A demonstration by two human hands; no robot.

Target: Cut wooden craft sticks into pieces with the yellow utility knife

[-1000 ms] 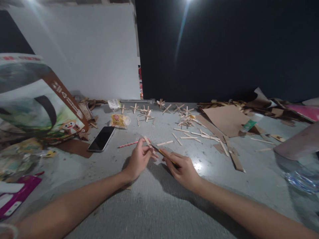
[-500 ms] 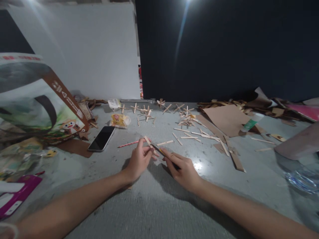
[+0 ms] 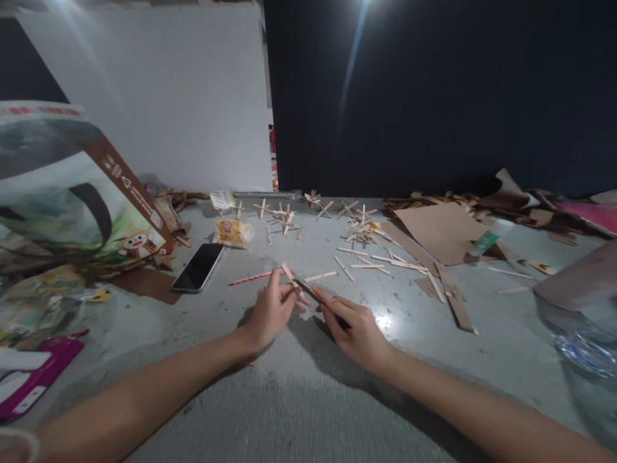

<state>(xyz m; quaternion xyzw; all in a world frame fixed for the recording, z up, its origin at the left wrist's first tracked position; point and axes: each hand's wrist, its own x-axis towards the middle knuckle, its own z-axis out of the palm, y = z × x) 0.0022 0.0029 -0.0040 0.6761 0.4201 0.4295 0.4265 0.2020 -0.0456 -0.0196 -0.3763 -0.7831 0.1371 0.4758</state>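
My left hand [image 3: 270,308] pinches a wooden craft stick [image 3: 288,271] between thumb and fingers, its upper end poking out. My right hand [image 3: 357,328] is closed around a slim utility knife [image 3: 308,289], dark with a bit of yellow. The knife's tip meets the stick near my left fingertips; how deep it bites is too small to see. Just beyond my hands, a loose craft stick [image 3: 321,276] lies on the grey table [image 3: 279,411]. A red striped pencil [image 3: 250,278] rests left of it, partly behind my left hand.
Several crossed-stick pieces [image 3: 288,220] stand at the back. More loose sticks [image 3: 370,266] and cardboard [image 3: 441,231] spread rightward. To the left are a phone [image 3: 198,267], a yellow packet [image 3: 232,233], a large printed bag [image 3: 96,193] and a purple object [image 3: 48,373]. A clear plastic item [image 3: 585,354] sits far right.
The view has shifted very slightly. Both hands keep their grips, and the knife stays against the stick with barely any visible movement.
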